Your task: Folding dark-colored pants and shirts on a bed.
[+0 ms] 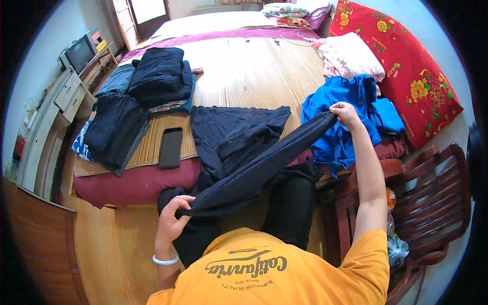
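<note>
A dark navy garment [244,129] lies partly on the bed's bamboo mat, and a long narrow part of it is stretched slantwise across my lap. My left hand [175,217] pinches the lower end of that stretch between thumb and fingers, close to my left knee. At the other end, my right hand [345,113] grips a corner, raised in front of a crumpled blue garment [335,95]. The lower folds hang over the bed edge onto my legs, so I cannot tell the garment's full shape.
Folded dark clothes [158,76] are stacked at the left, with another dark folded pile [114,129] nearer. A black smartphone [170,148] rests on the bamboo mat [236,84]. To the right stand a wooden chair [431,206] and a red floral panel [404,72]. A pale folded cloth [350,57] lies beyond.
</note>
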